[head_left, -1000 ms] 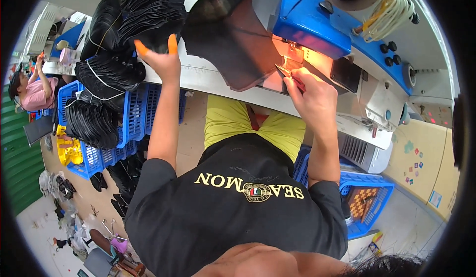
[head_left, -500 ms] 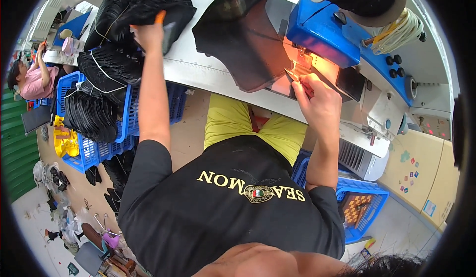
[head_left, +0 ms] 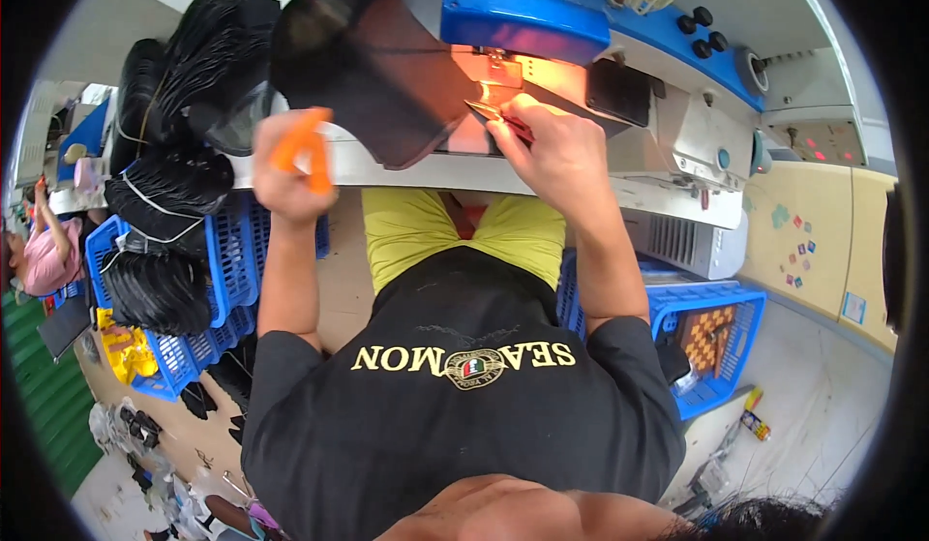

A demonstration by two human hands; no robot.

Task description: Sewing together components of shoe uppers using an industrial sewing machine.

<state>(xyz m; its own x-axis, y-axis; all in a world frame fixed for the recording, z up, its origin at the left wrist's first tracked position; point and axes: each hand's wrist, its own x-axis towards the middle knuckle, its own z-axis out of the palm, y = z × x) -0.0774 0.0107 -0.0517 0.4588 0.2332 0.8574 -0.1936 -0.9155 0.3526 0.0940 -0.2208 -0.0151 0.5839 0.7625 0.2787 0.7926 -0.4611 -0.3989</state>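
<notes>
My left hand (head_left: 276,181) is raised at the table's front edge, smeared by motion. It is closed round what look like orange-handled scissors (head_left: 312,152), whose blades I cannot make out. In my right hand (head_left: 569,152) is a pair of dark-red pointed tweezers (head_left: 494,115), pinched, with the tips beside the lit needle area. Above them stands the blue head of a sewing machine (head_left: 523,14). A black sheet piece (head_left: 363,67) lies flat on the table left of the needle, one edge reaching the lit spot. Neither hand grips this piece.
Stacked black pieces (head_left: 208,52) crowd the table's left end. More tied bundles (head_left: 155,289) fill a blue crate (head_left: 232,275) below. Another blue crate (head_left: 716,299) sits at lower right. A dark phone-like slab (head_left: 619,91) lies right of the needle. A person in pink (head_left: 53,255) sits far left.
My left hand has drawn back from the black stack toward me, the orange handles still in it. My right hand stays by the needle with the tweezers. The whole view has shifted.
</notes>
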